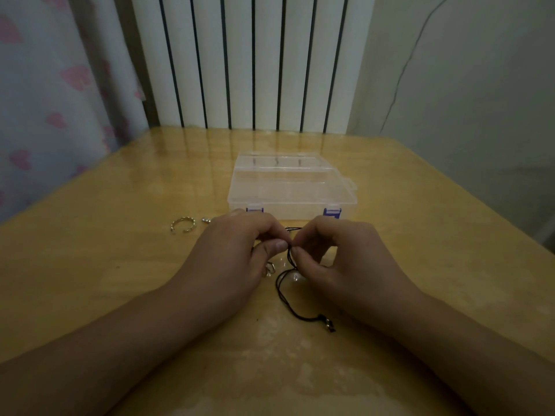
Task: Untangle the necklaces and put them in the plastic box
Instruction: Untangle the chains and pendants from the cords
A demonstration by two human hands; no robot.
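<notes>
A black cord necklace (285, 298) lies on the wooden table (120, 280), its clasp end (327, 324) trailing toward me. My left hand (237, 250) and my right hand (333, 256) meet fingertip to fingertip, both pinching the cord's upper part just above the table. A small silver pendant (269, 268) shows beneath my left hand, partly hidden. The clear plastic box (291, 187) with purple latches stands closed right behind my hands.
A silver open bangle (183, 225) and a small silver piece (206, 220) lie left of the box. A white ribbed radiator (240, 61) stands behind the table's far edge, and a curtain with pink hearts (54, 100) hangs at the left.
</notes>
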